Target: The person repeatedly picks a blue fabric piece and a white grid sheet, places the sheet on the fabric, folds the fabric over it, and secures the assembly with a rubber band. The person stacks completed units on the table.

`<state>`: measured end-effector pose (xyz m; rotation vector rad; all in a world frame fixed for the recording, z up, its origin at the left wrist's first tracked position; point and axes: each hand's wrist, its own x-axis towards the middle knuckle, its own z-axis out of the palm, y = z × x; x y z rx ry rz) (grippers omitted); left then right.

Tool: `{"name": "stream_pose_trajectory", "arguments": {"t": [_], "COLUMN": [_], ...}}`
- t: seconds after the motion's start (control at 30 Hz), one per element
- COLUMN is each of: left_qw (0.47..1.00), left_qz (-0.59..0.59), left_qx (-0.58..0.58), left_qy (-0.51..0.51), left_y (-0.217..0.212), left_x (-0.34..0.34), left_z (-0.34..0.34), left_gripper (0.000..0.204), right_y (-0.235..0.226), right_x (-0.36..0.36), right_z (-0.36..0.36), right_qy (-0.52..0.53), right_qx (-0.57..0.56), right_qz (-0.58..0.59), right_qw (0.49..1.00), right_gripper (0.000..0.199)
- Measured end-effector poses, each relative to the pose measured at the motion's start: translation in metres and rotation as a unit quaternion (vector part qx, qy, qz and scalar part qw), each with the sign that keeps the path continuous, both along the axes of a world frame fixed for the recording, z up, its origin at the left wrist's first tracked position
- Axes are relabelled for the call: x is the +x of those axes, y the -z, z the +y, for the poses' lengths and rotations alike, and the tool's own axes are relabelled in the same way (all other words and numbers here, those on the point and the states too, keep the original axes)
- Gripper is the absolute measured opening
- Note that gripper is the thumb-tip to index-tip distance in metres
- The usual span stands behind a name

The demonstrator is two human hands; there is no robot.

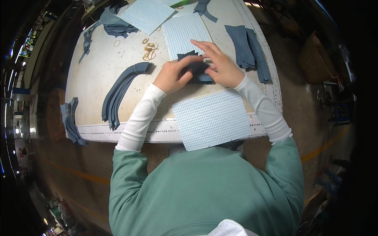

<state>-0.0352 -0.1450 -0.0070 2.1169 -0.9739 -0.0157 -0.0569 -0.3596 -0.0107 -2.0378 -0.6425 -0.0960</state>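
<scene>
- Dark fabric stack [201, 75] lies on the worktop [92, 116] between both hands, seemingly mid-handling; no band shows on it.
- Left hand [173, 74] arches over it, thumb and fingers apart; right hand's [225, 69] grip, cannot tell.
- Curved bundle [118, 89] looks finished, already banded.

Centre cloth stack [199, 74]: dark blue-grey. Curved cloth bundle [118, 87], left: the same blue-grey. Near sheet [214, 118]: white, patterned with rows of pale blue marks. Rubber bands [150, 48], far left: tan. Person's sweatshirt [212, 188]: muted green; undersleeves [138, 120]: white.
</scene>
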Motion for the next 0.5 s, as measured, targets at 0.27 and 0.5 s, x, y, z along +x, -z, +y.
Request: {"name": "stream_pose_trajectory", "arguments": {"t": [0.27, 0.5], "left_qw": [0.998, 1.0], "left_qz": [-0.044, 0.019], "left_qx": [0.037, 0.002], "left_qy": [0.011, -0.003], "left_y": [0.003, 0.003], "left_x": [-0.001, 0.001], "left_z": [0.001, 0.002], "left_gripper": [0.043, 0.028], "right_y": [0.004, 0.001], "right_x": [0.006, 0.005], "right_z": [0.005, -0.005], "right_qy": [0.03, 0.08], "right_qx": [-0.098, 0.042], "right_qz": [-0.094, 0.028], "right_qw": [0.99, 0.996], "right_gripper": [0.087, 0.08]}}
